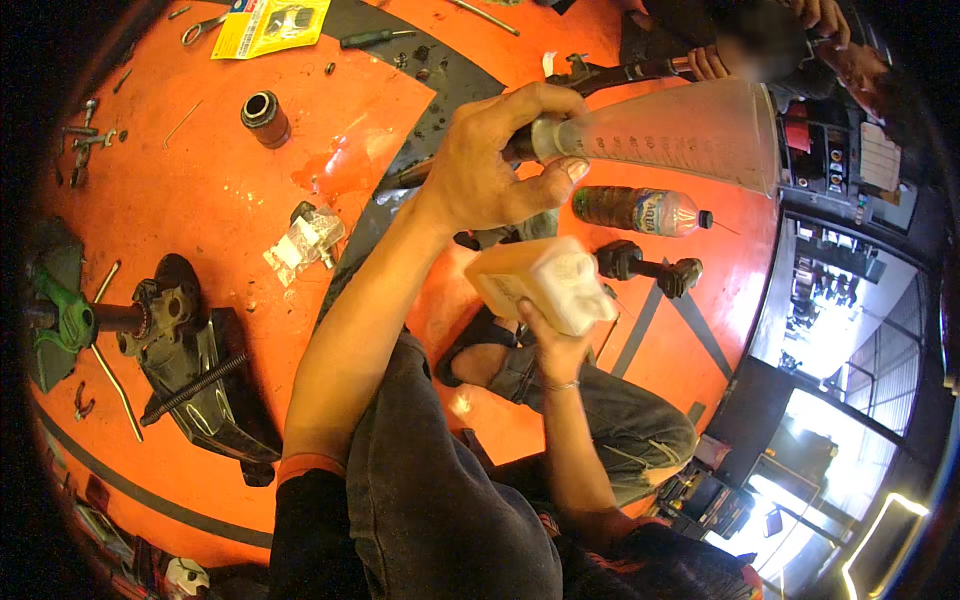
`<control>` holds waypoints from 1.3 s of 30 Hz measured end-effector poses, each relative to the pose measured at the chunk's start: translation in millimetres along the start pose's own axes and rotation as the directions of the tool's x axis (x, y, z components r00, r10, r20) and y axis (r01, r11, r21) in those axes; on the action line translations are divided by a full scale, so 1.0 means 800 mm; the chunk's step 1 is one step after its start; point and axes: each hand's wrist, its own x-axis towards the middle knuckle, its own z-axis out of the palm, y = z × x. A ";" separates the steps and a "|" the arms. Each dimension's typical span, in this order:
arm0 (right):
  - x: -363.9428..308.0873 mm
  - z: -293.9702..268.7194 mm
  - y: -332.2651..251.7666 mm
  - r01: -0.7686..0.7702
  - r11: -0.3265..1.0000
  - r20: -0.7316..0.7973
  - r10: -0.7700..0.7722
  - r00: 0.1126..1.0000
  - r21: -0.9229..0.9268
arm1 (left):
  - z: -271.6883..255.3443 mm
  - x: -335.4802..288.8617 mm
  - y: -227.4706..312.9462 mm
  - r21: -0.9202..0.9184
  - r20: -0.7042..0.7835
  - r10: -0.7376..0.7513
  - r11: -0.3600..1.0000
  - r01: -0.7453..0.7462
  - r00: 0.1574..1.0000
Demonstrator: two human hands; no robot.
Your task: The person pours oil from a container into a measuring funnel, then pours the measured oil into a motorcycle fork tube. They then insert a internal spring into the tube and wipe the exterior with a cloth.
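My left hand (500, 150) is closed round the narrow grey end of a clear conical measuring cup (680, 135) with a graduated scale on its side. The cup lies sideways in the view, its wide mouth toward the right. Below it, my right hand (553, 345) grips a whitish plastic bottle (540, 280), boxy in shape and slightly blurred. Its fingers are mostly hidden behind the bottle. The bottle and the cup are apart. Just beyond them on the floor lies a clear drink bottle (640, 210) with dark contents and a black cap.
A dark metal part (648, 268) lies on the orange floor at right. Around the left side are a dark cylinder (265, 120), a plastic bag of parts (305, 245), a yellow packet (270, 28) and a shock-absorber-like assembly (170, 310). Another person's hand (708, 62) holds a rod at upper right.
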 end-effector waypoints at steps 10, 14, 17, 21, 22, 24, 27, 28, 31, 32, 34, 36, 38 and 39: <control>0.026 -0.088 -0.163 0.375 0.925 -0.161 -0.381 0.911 -0.067 | 0.003 0.003 0.005 0.029 -0.009 0.019 0.999 -0.018 1.000; 0.025 -0.105 -0.202 0.402 0.902 -0.121 -0.422 0.899 -0.159 | 0.004 0.002 0.001 0.066 -0.021 0.040 0.997 -0.038 0.999; 0.025 -0.111 -0.234 0.411 0.897 -0.036 -0.422 0.906 -0.164 | 0.002 0.002 -0.001 0.075 -0.013 0.008 0.997 -0.007 1.000; 0.022 -0.102 -0.258 0.414 0.899 0.002 -0.418 0.908 -0.140 | 0.005 0.004 -0.001 0.108 -0.017 0.037 0.994 -0.035 0.999; 0.021 -0.100 -0.265 0.406 0.907 0.008 -0.408 0.913 -0.114 | 0.007 0.004 0.002 0.118 -0.043 0.035 0.993 -0.030 0.998; 0.022 -0.103 -0.272 0.396 0.911 0.041 -0.394 0.918 -0.116 | 0.008 0.006 -0.001 0.113 -0.040 0.070 0.991 -0.065 0.997; 0.024 -0.108 -0.289 0.362 0.911 0.089 -0.351 0.932 -0.198 | 0.010 0.005 -0.003 0.087 -0.036 0.064 0.994 -0.060 0.997; 0.025 -0.110 -0.294 0.341 0.909 0.099 -0.326 0.940 -0.242 | 0.009 0.004 -0.003 0.079 -0.036 0.051 0.996 -0.048 0.998; 0.024 -0.115 -0.304 0.371 0.889 0.137 -0.346 0.928 -0.267 | 0.005 0.004 0.001 0.049 -0.021 0.041 0.998 -0.040 0.999; 0.022 -0.115 -0.309 0.363 0.891 0.139 -0.337 0.931 -0.275 | 0.006 0.003 0.001 0.057 -0.019 0.024 0.998 -0.023 1.000; 0.022 -0.113 -0.316 0.342 0.896 0.147 -0.311 0.939 -0.284 | 0.006 -0.002 -0.001 0.080 -0.017 -0.019 0.997 0.021 1.000; 0.022 -0.116 -0.322 0.344 0.887 0.159 -0.308 0.938 -0.309 | 0.003 0.000 0.000 0.074 -0.005 0.019 0.997 -0.018 1.000; 0.022 -0.120 -0.321 0.358 0.891 0.156 -0.325 0.933 -0.278 | 0.003 0.001 -0.003 0.060 -0.005 0.050 0.997 -0.049 0.999; 0.022 -0.120 -0.322 0.355 0.893 0.152 -0.323 0.934 -0.278 | 0.003 0.002 -0.004 0.052 -0.013 0.064 0.997 -0.064 0.998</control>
